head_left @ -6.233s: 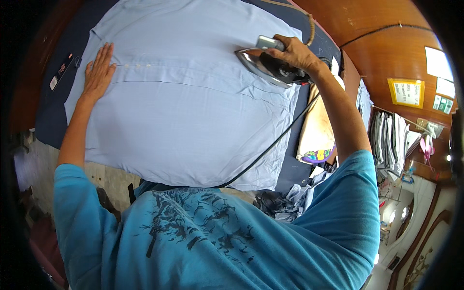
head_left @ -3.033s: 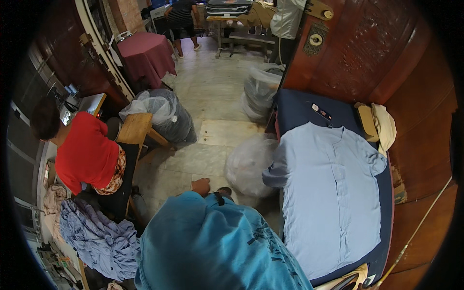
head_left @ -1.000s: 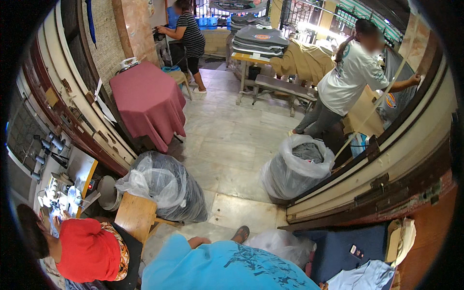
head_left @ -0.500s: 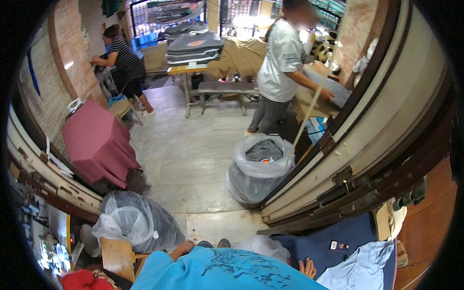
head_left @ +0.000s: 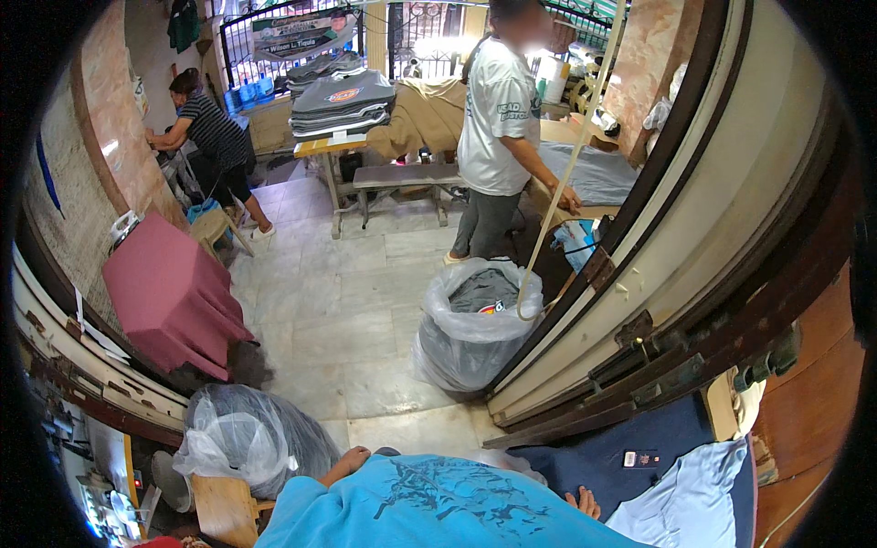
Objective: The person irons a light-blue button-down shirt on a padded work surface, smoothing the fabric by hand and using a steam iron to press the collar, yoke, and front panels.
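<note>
At the bottom of the view, my left hand (head_left: 351,460) rests beside my blue shirt (head_left: 429,502). Its fingers are too small and foreshortened to make out. Just left of it lies a stuffed clear plastic bag (head_left: 260,434) with dark cloth inside. My right hand (head_left: 583,502) lies at the other side of the shirt, fingers stretched out and nothing in them. It is at the edge of a dark navy cloth (head_left: 585,457). On that cloth are a small dark card-like item (head_left: 641,458) and a light blue garment (head_left: 685,502).
An open plastic bag of grey cloth (head_left: 480,324) stands by the right door frame. A maroon-covered stand (head_left: 174,292) is at left. Folded dark shirts (head_left: 343,100) are stacked on a table behind a bench (head_left: 406,175). One person (head_left: 498,119) stands at right, another (head_left: 212,137) bends at far left.
The view has tilted slightly, so my hands sit closer to the shirt's edges. The standing person's arm has lowered over the grey cloth, which now lies flat on the worktable.
</note>
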The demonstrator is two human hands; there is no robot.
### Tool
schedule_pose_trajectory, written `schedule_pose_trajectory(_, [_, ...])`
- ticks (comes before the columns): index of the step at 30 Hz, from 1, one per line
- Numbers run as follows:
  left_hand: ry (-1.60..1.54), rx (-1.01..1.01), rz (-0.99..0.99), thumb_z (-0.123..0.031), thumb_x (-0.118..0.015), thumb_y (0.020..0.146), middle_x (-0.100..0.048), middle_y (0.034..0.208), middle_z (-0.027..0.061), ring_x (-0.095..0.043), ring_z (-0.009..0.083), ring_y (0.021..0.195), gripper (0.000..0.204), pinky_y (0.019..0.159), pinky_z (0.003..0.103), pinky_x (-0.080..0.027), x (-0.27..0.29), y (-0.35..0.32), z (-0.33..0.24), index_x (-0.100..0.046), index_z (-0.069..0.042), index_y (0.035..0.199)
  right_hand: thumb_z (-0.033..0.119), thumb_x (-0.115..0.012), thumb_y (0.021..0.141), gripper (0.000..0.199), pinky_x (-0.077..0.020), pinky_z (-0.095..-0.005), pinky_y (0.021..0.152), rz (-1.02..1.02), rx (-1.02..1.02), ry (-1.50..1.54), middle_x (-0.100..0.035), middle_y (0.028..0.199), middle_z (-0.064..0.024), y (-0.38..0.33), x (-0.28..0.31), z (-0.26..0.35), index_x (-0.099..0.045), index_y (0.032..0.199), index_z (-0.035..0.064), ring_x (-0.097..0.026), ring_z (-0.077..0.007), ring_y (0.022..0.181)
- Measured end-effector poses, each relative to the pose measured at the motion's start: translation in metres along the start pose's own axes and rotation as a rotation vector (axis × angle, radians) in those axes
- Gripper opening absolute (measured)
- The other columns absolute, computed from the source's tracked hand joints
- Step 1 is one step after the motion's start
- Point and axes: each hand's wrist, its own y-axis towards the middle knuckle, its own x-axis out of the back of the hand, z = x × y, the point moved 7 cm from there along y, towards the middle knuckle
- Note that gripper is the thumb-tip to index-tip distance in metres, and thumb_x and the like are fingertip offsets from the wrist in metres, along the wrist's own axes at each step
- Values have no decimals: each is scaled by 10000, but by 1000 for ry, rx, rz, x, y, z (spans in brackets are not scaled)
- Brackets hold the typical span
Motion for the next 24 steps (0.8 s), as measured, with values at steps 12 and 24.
schedule_pose_trajectory(12, [156, 150, 109, -350, -518, 836, -560, 1190, 219, -547, 373, 1065, 466, 949, 426, -404, 6, -21, 21, -530, -7, 1152, 302, -644, 702, 603, -228, -539, 1013, 783, -215, 356, -317, 1406, -175, 18, 13, -3, -454, 1254, 149, -292, -372, 1292])
schedule_pose_trajectory(24, [135, 234, 136, -348, -544, 823, -533, 1214, 236, -531, 387, 1084, 519, 962, 427, -390, -8, -26, 49, -446, -12, 1205, 442, -493, 836, 457, -276, -527, 968, 656, -233, 310, -422, 1356, -179, 12, 8, -7, -542, 1168, 132, -409, -347, 1233])
